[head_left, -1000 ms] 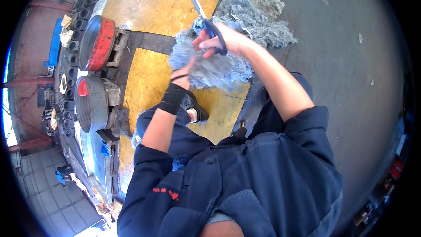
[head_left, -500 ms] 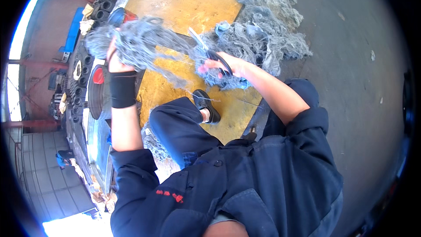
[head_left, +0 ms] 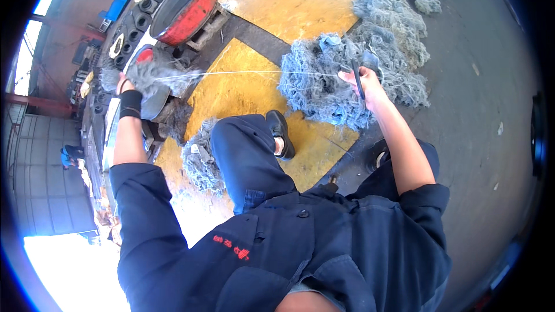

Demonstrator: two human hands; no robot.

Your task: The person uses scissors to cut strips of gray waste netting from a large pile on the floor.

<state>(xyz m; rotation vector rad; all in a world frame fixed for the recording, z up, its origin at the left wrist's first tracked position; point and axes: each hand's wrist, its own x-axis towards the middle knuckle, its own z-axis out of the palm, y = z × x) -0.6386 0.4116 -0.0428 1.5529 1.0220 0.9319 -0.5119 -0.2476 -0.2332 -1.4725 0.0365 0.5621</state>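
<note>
- Left hand is gripping a fuzzy grey yarn clump, one thin strand trailing taut.
- Right hand is clasping dark scissors over the tangled blue-grey yarn heap.

grey-blue yarn heap, yellow floor patch, red tub

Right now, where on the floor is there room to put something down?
Bare spots: the yellow floor beyond the dark stripe, and the grey concrete right of the big yarn pile. Crowded: around the black shoe and the small yarn clump.
</note>
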